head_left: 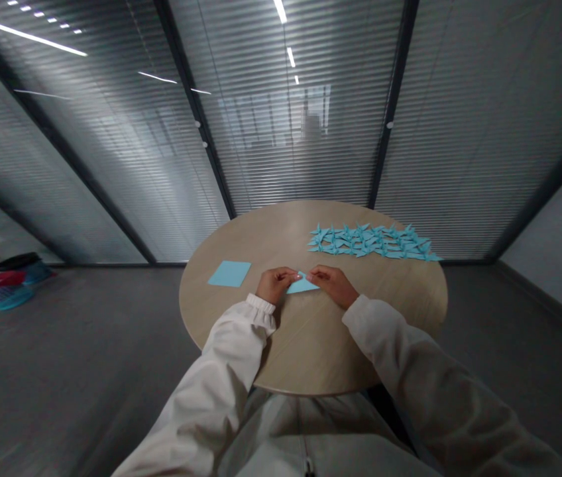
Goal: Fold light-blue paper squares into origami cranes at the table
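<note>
A light blue paper (301, 285), folded into a triangle, lies on the round wooden table (311, 344) in front of me. My left hand (275, 283) pinches its left part with curled fingers. My right hand (331, 283) pinches its right part near the top corner. Both hands rest on the tabletop and meet over the paper. A flat stack of blue square sheets (230, 273) lies to the left of my left hand.
Several folded blue paper cranes (370, 242) are laid in rows at the table's far right. Glass walls with blinds stand behind the table. Red and blue baskets (5, 288) sit on the floor at far left.
</note>
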Demonstrator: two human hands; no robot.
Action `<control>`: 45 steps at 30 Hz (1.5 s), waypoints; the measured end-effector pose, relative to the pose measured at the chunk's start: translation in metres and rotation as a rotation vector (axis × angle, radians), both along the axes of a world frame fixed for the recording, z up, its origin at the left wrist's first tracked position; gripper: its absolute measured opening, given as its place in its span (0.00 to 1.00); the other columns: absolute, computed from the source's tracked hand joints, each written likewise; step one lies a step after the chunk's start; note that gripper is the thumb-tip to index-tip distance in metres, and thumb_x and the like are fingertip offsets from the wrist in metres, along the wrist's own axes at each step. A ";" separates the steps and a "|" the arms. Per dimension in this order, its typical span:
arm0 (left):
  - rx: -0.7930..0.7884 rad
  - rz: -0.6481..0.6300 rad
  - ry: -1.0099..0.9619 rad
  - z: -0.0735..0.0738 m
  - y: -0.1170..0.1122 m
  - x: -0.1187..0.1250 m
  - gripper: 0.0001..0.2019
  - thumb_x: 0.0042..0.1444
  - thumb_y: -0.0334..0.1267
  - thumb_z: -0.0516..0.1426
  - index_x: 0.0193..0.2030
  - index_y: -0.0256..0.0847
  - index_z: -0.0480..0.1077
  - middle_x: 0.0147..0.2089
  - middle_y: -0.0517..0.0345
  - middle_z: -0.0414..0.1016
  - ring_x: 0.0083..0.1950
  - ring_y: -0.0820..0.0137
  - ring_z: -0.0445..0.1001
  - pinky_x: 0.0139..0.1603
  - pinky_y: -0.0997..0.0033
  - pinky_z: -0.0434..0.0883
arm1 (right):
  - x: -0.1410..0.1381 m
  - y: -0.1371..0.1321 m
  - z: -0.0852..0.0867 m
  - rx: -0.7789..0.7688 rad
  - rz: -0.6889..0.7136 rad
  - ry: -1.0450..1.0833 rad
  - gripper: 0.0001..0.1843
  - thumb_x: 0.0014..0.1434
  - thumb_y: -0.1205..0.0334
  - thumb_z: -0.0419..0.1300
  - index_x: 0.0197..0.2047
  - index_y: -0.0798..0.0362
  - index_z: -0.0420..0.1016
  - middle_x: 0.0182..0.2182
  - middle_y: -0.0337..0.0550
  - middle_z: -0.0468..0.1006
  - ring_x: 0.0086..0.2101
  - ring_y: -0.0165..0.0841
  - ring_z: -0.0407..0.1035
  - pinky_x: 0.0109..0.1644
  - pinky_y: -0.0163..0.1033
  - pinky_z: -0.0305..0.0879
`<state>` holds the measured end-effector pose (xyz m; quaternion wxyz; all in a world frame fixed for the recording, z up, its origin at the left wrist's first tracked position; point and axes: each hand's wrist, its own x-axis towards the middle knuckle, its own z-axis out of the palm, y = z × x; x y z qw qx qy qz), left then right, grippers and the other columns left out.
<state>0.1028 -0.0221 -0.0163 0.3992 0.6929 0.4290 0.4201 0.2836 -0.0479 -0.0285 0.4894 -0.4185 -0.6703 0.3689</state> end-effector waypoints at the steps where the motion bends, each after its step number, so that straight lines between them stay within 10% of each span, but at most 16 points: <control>1: 0.000 -0.007 0.008 -0.001 0.000 0.000 0.17 0.40 0.49 0.61 0.26 0.33 0.73 0.19 0.62 0.66 0.22 0.78 0.59 0.23 0.78 0.56 | 0.000 0.000 0.002 -0.013 0.026 0.021 0.14 0.50 0.52 0.57 0.29 0.55 0.72 0.25 0.37 0.73 0.28 0.29 0.66 0.34 0.34 0.61; 19: -0.278 -0.249 -0.130 0.008 -0.010 0.003 0.20 0.29 0.49 0.66 0.22 0.32 0.71 0.17 0.63 0.67 0.20 0.80 0.61 0.24 0.78 0.59 | 0.001 -0.015 0.007 -0.535 0.549 0.472 0.15 0.47 0.54 0.63 0.32 0.54 0.65 0.24 0.36 0.67 0.27 0.29 0.65 0.34 0.36 0.62; 29: -0.308 -0.295 -0.186 0.006 -0.008 0.000 0.19 0.31 0.46 0.67 0.24 0.31 0.71 0.19 0.62 0.69 0.21 0.80 0.63 0.25 0.79 0.60 | 0.003 -0.014 0.006 -0.522 0.565 0.481 0.14 0.48 0.56 0.62 0.33 0.53 0.64 0.25 0.35 0.67 0.27 0.28 0.64 0.34 0.34 0.61; 45: -0.291 -0.224 -0.090 0.003 -0.007 0.003 0.19 0.30 0.46 0.67 0.24 0.31 0.72 0.18 0.63 0.67 0.20 0.80 0.62 0.25 0.78 0.61 | -0.001 0.003 -0.005 -0.116 0.173 0.150 0.11 0.46 0.57 0.62 0.31 0.55 0.71 0.27 0.40 0.74 0.30 0.30 0.68 0.37 0.36 0.62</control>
